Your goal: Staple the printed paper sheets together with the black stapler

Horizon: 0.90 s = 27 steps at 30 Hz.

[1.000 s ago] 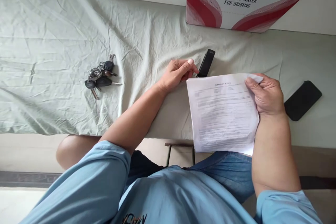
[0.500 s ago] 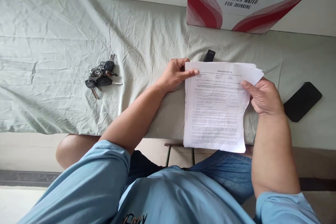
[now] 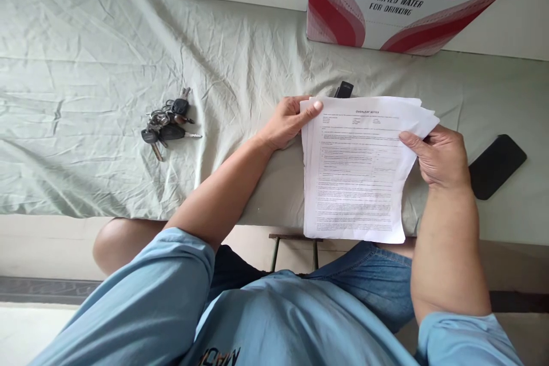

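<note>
Several printed paper sheets are held up over the table's near edge, the top one headed "OVERLEAF NOTES". My left hand pinches their upper left corner, thumb on the front and fingers behind. At the upper right, my right hand grips the sheets with its thumb on the printed face; its other fingers are mostly hidden behind. The sheets' edges are uneven and fan out a little at the top right. Just behind the top edge lies a small black object, partly covered by the paper, so its kind is unclear.
A pale green cloth with wrinkles covers the table. On the left lies a bunch of keys. A black phone rests beyond my right hand. At the back stands a red and white Wahaha water carton.
The sheets have risen slightly and fan out more at the top right. My right hand has shifted a little to the right, and my left thumb sits nearer the top corner.
</note>
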Each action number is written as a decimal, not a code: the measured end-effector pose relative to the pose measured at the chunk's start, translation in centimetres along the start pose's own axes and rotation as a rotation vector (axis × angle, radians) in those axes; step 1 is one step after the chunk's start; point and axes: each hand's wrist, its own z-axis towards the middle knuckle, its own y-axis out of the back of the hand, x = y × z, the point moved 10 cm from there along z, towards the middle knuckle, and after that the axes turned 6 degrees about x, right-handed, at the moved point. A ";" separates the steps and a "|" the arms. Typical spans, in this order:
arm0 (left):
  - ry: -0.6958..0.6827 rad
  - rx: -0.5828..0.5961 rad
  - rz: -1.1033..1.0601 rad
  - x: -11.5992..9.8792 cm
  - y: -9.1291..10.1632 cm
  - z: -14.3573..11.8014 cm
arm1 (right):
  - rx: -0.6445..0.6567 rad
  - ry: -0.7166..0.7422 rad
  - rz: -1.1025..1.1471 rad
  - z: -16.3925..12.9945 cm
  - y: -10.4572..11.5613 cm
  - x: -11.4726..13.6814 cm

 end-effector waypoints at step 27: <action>-0.134 -0.252 -0.259 2.4 5.1 1.4 | -0.431 0.178 0.352 0.8 7.0 -0.2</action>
